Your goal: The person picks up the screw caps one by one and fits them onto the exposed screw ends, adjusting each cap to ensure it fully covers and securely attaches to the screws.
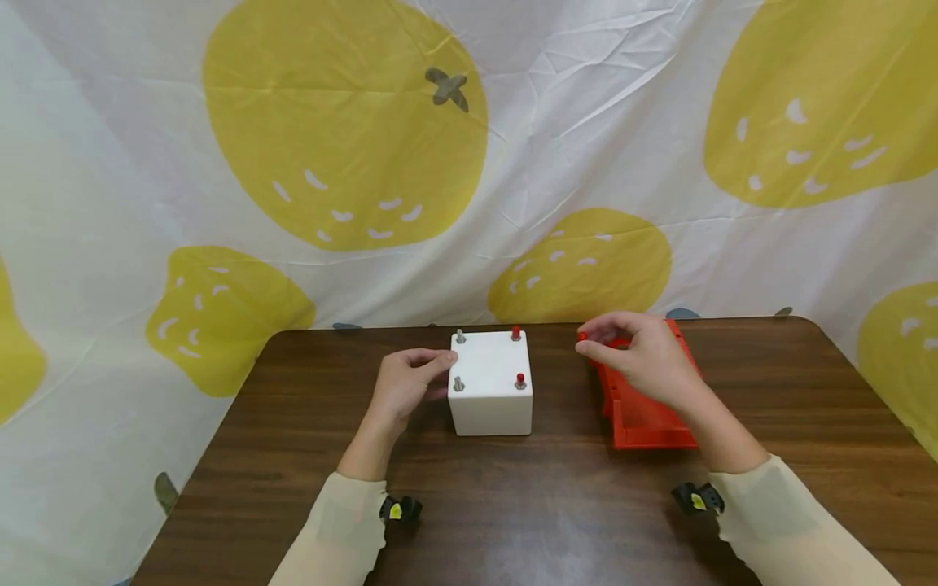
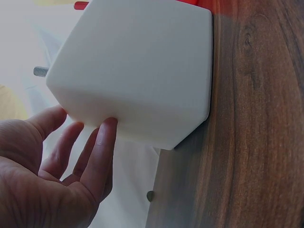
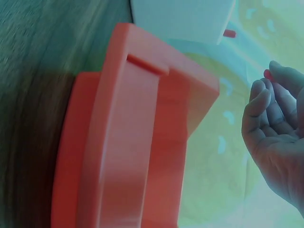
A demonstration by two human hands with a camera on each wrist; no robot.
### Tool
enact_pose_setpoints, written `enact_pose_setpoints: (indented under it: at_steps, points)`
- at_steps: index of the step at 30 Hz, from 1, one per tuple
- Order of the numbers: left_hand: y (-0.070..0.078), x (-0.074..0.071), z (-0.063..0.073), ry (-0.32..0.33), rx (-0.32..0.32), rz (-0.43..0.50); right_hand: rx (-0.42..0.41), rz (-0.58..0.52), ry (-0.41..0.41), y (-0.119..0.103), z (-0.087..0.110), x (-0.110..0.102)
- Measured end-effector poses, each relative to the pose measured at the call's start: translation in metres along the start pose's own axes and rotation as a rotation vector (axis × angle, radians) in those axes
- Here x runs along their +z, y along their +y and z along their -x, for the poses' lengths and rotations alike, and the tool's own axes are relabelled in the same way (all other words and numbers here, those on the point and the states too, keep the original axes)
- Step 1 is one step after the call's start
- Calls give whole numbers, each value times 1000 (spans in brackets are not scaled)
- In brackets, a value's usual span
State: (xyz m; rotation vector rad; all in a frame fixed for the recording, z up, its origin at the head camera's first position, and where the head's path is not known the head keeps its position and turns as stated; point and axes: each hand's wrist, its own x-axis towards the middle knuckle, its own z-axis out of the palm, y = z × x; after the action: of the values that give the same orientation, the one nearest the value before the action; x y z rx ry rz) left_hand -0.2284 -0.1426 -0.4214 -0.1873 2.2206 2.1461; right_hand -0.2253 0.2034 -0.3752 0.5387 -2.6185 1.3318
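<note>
A white box [image 1: 487, 415] stands on the table with a threaded stud near each top corner. Its two left studs [image 1: 458, 384] are bare metal, while red caps [image 1: 520, 378] cover the two on the right. My left hand [image 1: 405, 384] touches the box's left side, thumb at the top edge and fingertips [image 2: 110, 124] against the wall. Between thumb and fingertips, my right hand [image 1: 648, 358] pinches a small red cap [image 3: 267, 74]. That hand is raised over the left part of a red bin [image 1: 655, 440], to the right of the box.
The dark wood table [image 1: 322, 423] runs back to a white cloth [image 1: 572, 138] with a yellow fruit print. A black wrist camera [image 1: 401, 510] is strapped at the left cuff, another [image 1: 698, 498] at the right. My forearm partly hides the bin.
</note>
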Motion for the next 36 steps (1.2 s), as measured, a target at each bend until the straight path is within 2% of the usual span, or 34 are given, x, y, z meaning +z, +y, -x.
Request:
enact_pose_setpoints:
  at_steps: [9,28,36]
  points:
    - [0,2,0,1,-3,12,-20,-47,-29,-13,-4,6]
    - [-3,1,-1,6,-6,-6,-65,-56,-66,-29,-15,27]
    - [-3,2,-1,2,-4,-6,-82,-91,-101,-38,-19,38]
